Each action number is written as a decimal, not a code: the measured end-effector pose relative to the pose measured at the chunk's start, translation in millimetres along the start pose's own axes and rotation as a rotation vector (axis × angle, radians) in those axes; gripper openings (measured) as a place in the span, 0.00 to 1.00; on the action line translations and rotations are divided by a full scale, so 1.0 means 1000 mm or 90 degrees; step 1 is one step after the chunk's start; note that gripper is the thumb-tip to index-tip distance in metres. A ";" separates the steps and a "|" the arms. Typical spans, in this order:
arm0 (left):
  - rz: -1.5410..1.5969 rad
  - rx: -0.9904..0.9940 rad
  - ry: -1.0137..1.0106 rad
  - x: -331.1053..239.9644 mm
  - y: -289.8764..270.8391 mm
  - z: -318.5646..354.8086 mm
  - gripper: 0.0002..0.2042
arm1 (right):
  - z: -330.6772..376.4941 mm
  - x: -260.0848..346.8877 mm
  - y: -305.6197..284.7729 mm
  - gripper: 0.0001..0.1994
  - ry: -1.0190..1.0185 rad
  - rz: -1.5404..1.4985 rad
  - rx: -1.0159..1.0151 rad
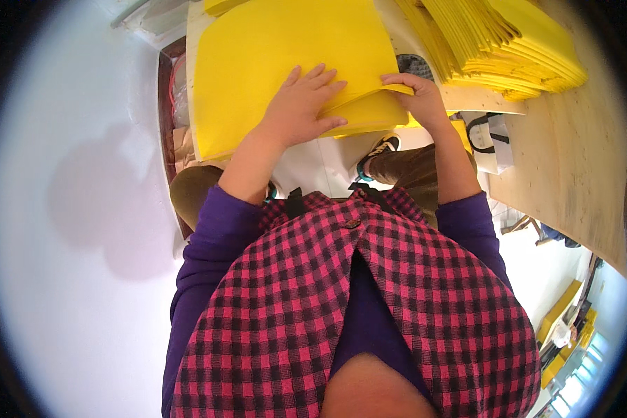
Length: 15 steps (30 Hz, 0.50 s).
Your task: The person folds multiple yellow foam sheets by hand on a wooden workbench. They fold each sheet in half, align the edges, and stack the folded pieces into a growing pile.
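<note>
A large yellow fabric sheet [258, 49] lies spread over the table in front of me, with more yellow layers showing under its near edge. My left hand [303, 104] rests flat on it, fingers spread. At the sheet's near right side, my right hand [419, 97] pinches a folded-up edge between thumb and fingers, lifting it a little off the layers below. The fold runs from this pinch toward my left hand.
A thick stack of folded yellow fabric pieces [515, 52] sits at the far right on a wooden tabletop [571, 160]. A white bag with black handles [493, 143] is beneath the table edge. A white wall [70, 230] stands close on the left.
</note>
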<state>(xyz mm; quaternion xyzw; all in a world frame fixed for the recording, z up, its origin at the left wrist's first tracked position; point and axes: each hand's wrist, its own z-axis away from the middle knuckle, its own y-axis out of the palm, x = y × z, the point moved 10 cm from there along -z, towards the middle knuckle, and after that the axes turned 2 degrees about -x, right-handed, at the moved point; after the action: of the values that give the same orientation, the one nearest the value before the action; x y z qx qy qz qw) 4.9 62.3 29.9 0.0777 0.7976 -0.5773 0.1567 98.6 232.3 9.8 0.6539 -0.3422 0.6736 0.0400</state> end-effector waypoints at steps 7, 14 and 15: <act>-0.079 -0.029 -0.036 -0.014 -0.003 0.003 0.23 | 0.000 -0.002 -0.003 0.09 0.036 0.011 -0.013; -0.114 -0.017 -0.073 -0.014 -0.009 0.001 0.21 | -0.001 -0.008 -0.002 0.08 0.074 -0.043 -0.024; -0.121 -0.021 -0.074 -0.012 -0.010 0.000 0.21 | -0.002 -0.007 -0.003 0.07 0.068 -0.038 -0.027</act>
<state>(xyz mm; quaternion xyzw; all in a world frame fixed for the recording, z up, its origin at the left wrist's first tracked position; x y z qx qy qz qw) 13.6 59.4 42.7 -0.0346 0.8003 -0.5799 0.1485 99.4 238.0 4.6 0.6261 -0.3341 0.6985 0.0919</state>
